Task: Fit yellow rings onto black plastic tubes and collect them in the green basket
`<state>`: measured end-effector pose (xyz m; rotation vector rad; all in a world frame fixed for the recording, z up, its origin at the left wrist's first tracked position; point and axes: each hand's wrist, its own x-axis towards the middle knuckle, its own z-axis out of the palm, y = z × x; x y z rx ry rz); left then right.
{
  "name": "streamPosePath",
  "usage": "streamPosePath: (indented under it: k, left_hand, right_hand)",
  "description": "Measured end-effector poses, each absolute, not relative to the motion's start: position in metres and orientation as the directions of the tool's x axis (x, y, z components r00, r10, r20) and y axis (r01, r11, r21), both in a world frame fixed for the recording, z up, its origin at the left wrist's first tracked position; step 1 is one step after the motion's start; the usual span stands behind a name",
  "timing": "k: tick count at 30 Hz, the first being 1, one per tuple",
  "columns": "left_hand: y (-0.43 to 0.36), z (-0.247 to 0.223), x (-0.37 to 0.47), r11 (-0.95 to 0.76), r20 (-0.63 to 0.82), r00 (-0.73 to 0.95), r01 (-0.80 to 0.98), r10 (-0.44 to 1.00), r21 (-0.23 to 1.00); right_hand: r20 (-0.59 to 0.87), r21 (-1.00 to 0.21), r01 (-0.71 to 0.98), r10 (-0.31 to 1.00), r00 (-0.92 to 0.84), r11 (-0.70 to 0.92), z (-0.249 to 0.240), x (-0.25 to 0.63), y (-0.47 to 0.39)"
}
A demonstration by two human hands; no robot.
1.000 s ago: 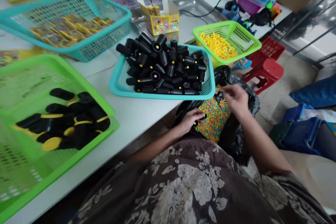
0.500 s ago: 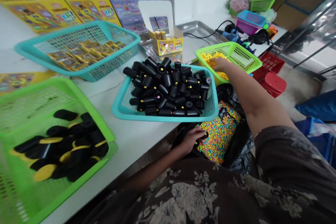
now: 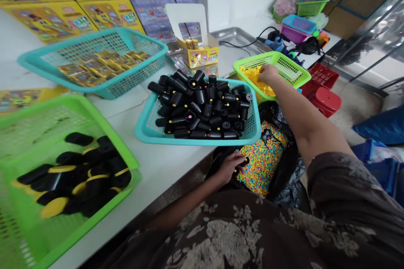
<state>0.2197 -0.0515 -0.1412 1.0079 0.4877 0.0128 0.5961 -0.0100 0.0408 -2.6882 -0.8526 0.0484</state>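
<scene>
My left hand [image 3: 232, 167] is closed around a black cylinder [image 3: 246, 161], beside a black bag of many-coloured small balls [image 3: 263, 157]. Over the yellow pieces [image 3: 252, 75] in a light green basket [image 3: 292, 71], my right hand [image 3: 268, 75] has its fingers drawn together; what they hold, if anything, is hidden. Between the hands and the wall, a turquoise basket [image 3: 142, 134] is heaped with black cylinders [image 3: 202, 107], several with yellow dots.
A green basket [image 3: 94, 109] at left holds black cylinders with yellow caps. Behind it stands a turquoise basket [image 3: 109, 90] of gold packets. An open yellow box [image 3: 202, 56], a metal tray [image 3: 233, 31] and red baskets [image 3: 325, 75] are further back.
My right hand has risen slightly and shifted right within the light green basket, its fingers now drawn together. My left hand has stayed beside the balls with the black cylinder.
</scene>
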Motion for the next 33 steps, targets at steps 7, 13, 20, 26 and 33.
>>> streamPosePath:
  k: [7,13,20,26,33]
  left_hand:
    - [-0.05,-0.13,0.214,0.533,-0.374,0.896,0.2,0.24,0.822]
    - [-0.045,-0.118,0.201,0.545,-0.381,0.902,0.22,0.202,0.809]
    - [-0.054,-0.111,0.203,0.575,-0.404,0.9,0.245,0.164,0.78]
    - [-0.061,-0.107,0.204,0.573,-0.453,0.873,0.28,0.183,0.77]
    - [-0.063,-0.106,0.202,0.567,-0.454,0.855,0.25,0.252,0.785]
  right_hand:
    - [0.288,-0.764,0.425,0.334,0.898,-0.485,0.089,0.574,-0.071]
    - [0.249,-0.907,0.383,0.51,0.824,-0.177,0.045,0.454,-0.179]
    - [-0.04,-0.594,0.346,0.456,0.889,-0.726,-0.066,0.365,-0.23]
    - [0.064,-0.518,0.395,0.427,0.902,-0.758,-0.073,0.368,-0.242]
    - [-0.037,-0.365,0.453,0.499,0.866,-0.813,-0.08,0.344,-0.241]
